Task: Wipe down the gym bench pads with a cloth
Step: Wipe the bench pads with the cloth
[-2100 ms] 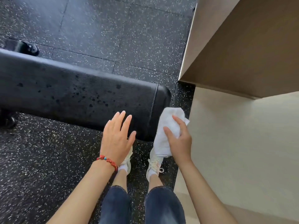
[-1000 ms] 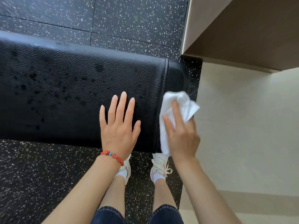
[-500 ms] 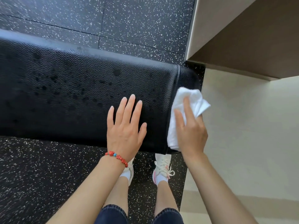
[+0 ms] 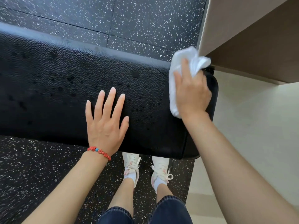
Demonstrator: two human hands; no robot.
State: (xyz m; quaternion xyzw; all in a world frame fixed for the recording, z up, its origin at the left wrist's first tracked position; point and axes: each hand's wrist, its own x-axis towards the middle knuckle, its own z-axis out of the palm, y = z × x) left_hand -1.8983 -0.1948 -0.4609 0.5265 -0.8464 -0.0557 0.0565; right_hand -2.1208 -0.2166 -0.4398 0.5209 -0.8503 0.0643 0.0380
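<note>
The white cloth (image 4: 174,88) lay bunched on the right end of the black bench pad (image 4: 64,88), just beside the seam that runs across the pad near that end. Its far corner stood up loose past the far edge of the pad. The right hand (image 4: 191,92) was on top of the cloth and gripped it: the fingers were curled into the fabric and the back of the hand faced up. The right forearm came in slanted from the lower right and crossed the near corner of the pad.

The left hand (image 4: 106,120) rested flat on the pad, to the left of the cloth and well apart from it. Its fingers were straight and a little spread, pointing to the far edge, and it held nothing. A red bead bracelet (image 4: 99,152) sat on the left wrist, at the near edge of the pad.

Dark wet spots were scattered over the grained surface of the pad, mostly to the left of the cloth. Under the near edge of the pad two white sneakers (image 4: 146,170) stood on the speckled black floor (image 4: 32,175). To the right of the pad there was a beige wall (image 4: 252,135).
</note>
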